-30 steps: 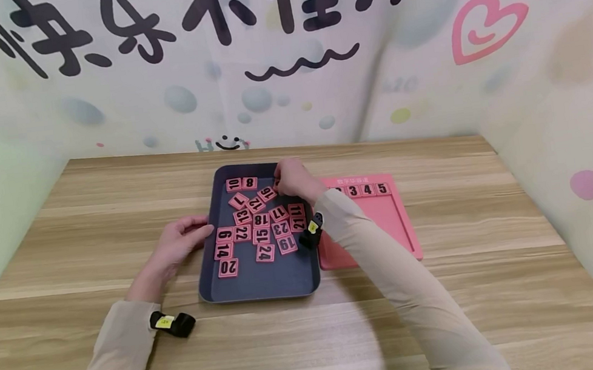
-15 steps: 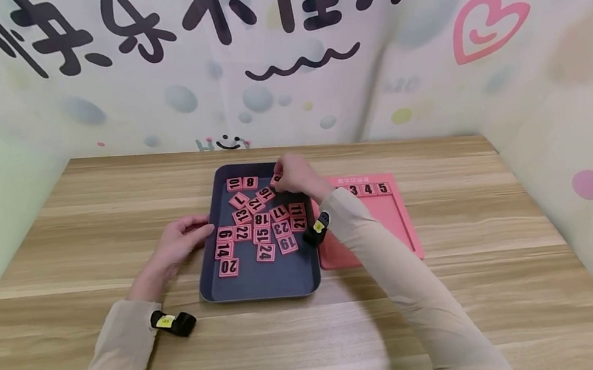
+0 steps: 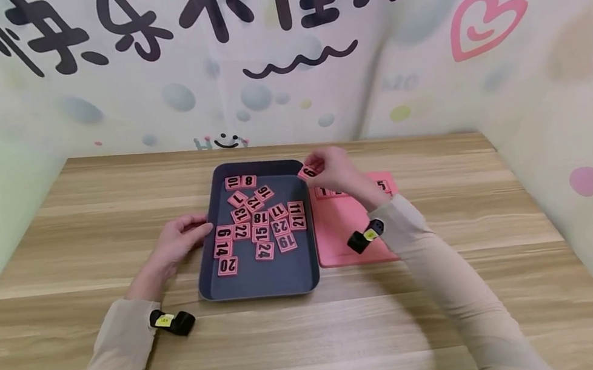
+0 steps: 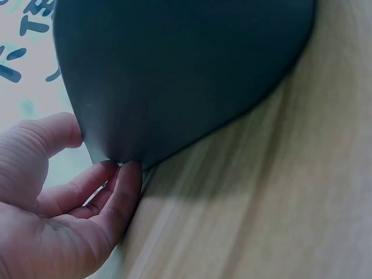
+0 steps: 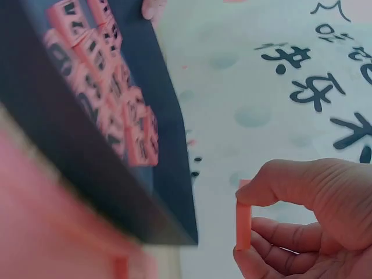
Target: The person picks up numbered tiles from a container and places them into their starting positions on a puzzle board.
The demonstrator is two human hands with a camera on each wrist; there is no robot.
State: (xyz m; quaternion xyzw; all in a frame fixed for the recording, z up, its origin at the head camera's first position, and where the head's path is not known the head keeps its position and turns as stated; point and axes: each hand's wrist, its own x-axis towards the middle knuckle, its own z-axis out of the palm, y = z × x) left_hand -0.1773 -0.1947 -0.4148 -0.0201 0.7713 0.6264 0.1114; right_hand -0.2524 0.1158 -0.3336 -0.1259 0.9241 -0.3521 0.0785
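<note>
My right hand pinches a pink number tile between thumb and fingers, above the top right corner of the dark tray. In the right wrist view the held tile shows edge-on. At the tray's left side, my left hand holds the rim. The left wrist view has the thumb at the rim and bent fingertips against the outer wall. Several pink number tiles lie in the tray, turned various ways. A pink board beside it bears a top row of tiles, partly hidden by my right hand.
The tray and board lie side by side on a wood-grain table. A printed wall sheet rises behind the table's back edge. Black wrist cameras sit on the left sleeve and the right sleeve.
My right hand has lifted a tile out of the tray's upper right corner and moved right, towards the board. My left hand stays at the tray's left rim.
</note>
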